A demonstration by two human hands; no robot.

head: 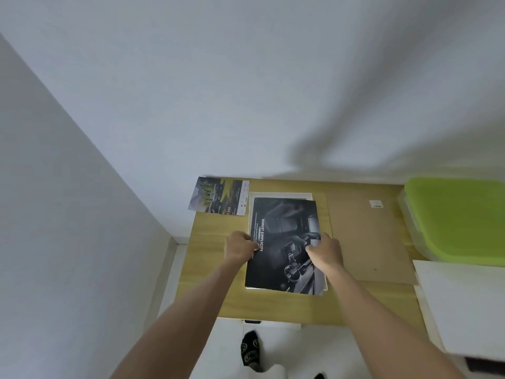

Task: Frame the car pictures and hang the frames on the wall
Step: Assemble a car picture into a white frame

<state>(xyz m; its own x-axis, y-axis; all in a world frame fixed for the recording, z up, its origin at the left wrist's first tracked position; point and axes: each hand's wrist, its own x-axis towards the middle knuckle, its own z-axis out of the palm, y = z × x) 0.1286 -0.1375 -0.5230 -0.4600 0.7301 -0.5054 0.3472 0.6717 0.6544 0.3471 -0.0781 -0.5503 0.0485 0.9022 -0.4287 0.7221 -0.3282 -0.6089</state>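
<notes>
Car pictures are what you are working on, and the dark one (284,242), a glossy black print of a car interior with white lettering down one side, lies on the wooden surface (273,307) over a white frame (280,195), which shows only as a thin pale border along the print's far edge and a sliver at its near edge. Your left hand (240,248) pinches the left edge of that print with curled fingers, and your right hand (326,253) grips its right edge, thumb on top, so you hold the sheet from both sides; it sits slightly skewed against the frame beneath it. I judge you are at the first stage, squaring the print to the frame, with nothing yet closed up. A second car picture (218,196), a colourful landscape-toned leaflet, lies flat just beyond the dark print's far left corner and partly overhangs the surface's edge, still to be framed. To the right of the dark print lies a flat brown backing board (369,236), matte like fibreboard or cardboard, with a small white sticker near its far end; it looks like the frame's back, yet to be refitted. Further right of that sit a lime-green plastic lid (459,217) on a translucent container and a plain white board (464,305). The wall (246,91) beyond the dark print is bare and smooth, so as far as this view shows, all the hanging is still ahead.
</notes>
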